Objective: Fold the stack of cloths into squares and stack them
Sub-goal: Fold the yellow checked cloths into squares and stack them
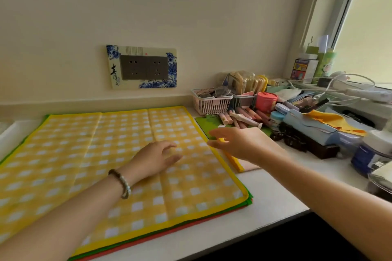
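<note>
White counter (pixel 269 197) runs along a cream wall, with a double socket (pixel 144 67) in a blue-and-white patterned frame at centre left and a window (pixel 367 34) at the upper right of the frame. At the middle right the counter is crowded with a pink basket (pixel 210 105), a pink jar (pixel 266 101), tubes lying on a green mat (pixel 202 122), and white cables (pixel 331 82) near the sill.

The stack of cloths (pixel 89 154) lies flat and unfolded across the lower left and centre. A yellow checked cloth is on top, with green and red edges showing beneath it along the lower right border.

The left hand (pixel 156 160), with a beaded bracelet (pixel 123 185) on its wrist, rests palm down on the top cloth with fingers loosely spread. The right hand (pixel 237 144) is at the stack's right edge, blurred, with fingers stretched straight and the thumb held apart below them. A yellow strip (pixel 234 162) shows in that gap and under the palm; whether the hand touches it cannot be told
</note>
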A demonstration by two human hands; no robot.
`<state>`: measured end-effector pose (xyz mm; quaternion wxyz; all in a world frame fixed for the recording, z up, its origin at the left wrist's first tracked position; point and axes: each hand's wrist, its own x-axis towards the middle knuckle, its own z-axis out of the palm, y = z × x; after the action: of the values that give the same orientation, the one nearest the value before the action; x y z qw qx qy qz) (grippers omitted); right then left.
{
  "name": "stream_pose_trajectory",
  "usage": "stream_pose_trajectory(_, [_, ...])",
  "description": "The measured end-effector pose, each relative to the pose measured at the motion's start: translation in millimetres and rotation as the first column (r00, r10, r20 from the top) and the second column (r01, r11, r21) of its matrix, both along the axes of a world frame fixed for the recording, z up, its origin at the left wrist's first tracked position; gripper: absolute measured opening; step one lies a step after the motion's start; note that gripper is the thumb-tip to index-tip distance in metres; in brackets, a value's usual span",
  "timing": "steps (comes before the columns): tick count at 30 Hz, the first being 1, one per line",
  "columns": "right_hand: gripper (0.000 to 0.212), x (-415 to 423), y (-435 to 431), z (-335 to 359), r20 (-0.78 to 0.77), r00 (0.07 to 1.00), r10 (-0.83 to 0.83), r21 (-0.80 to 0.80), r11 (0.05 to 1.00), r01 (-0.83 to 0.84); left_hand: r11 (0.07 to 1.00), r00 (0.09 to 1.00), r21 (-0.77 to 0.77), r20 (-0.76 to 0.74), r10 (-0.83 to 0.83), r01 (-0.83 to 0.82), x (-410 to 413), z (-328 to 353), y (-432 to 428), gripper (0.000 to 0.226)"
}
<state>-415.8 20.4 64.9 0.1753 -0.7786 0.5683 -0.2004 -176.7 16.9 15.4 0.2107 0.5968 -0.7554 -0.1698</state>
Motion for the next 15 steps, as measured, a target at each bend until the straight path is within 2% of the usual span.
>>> stream_pose_trajectory(3, [0.048,40.8,13.6,-29.3,0.010,0.992,0.127,0.000,0.992,-0.127,0.998,0.988,0.038,0.146,-0.056,0.051,40.7,-7.6,26.4,0.072])
stream_pose_trajectory(5, [0.051,60.5,21.8,-44.7,-0.019,0.979,0.204,0.049,0.978,-0.203,0.994,0.977,0.080,0.195,-0.087,0.073,65.9,-9.7,46.4,0.094])
stream_pose_trajectory(7, [0.052,76.1,33.7,-49.6,-0.053,0.958,0.283,0.033,0.959,-0.281,0.994,0.971,0.087,0.220,-0.088,0.070,89.7,-9.8,66.9,0.103])
stream_pose_trajectory(9, [0.053,88.6,46.6,-49.6,-0.076,0.928,0.366,0.008,0.931,-0.366,0.995,0.970,0.080,0.231,-0.071,0.054,110.0,-8.4,86.7,0.109])
stream_pose_trajectory(13, [0.057,101.0,68.1,-50.9,-0.103,0.871,0.481,0.029,0.876,-0.481,0.985,0.951,0.164,0.292,-0.100,0.053,139.4,-4.7,121.8,0.097])
stream_pose_trajectory(15, [0.060,103.8,80.6,-47.5,-0.123,0.842,0.525,0.026,0.850,-0.526,0.978,0.939,0.200,0.320,-0.129,0.066,146.8,-2.7,135.3,0.099])
